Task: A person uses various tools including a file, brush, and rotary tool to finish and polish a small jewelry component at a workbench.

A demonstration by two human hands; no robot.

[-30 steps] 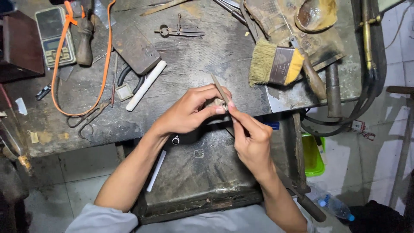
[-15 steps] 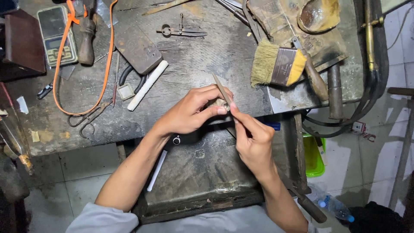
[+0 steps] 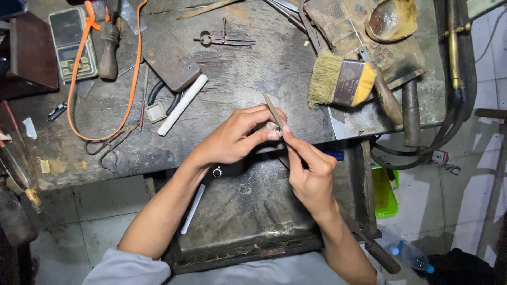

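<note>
From the head camera, your left hand [image 3: 232, 140] pinches a small pale metal piece [image 3: 272, 128] at the front edge of the dark, scuffed tabletop [image 3: 253, 68]. Your right hand [image 3: 311, 169] closes its fingers on a thin grey file [image 3: 273, 110], its tip against the piece. A yellow-handled bristle brush [image 3: 343, 82] lies nearby.

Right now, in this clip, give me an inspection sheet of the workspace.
Surface: worn, stained dark workbench.
Job's things: small pale piece pinched by left hand; thin file-like stick held by right hand against it.
Clutter: wide paintbrush, dividers, pocket scale, white rod, pliers.
Grippers: both hands closed on their things.
Cables: orange cord; dark hoses.
Surroundings: tiled floor, green container, plastic bottle.
</note>
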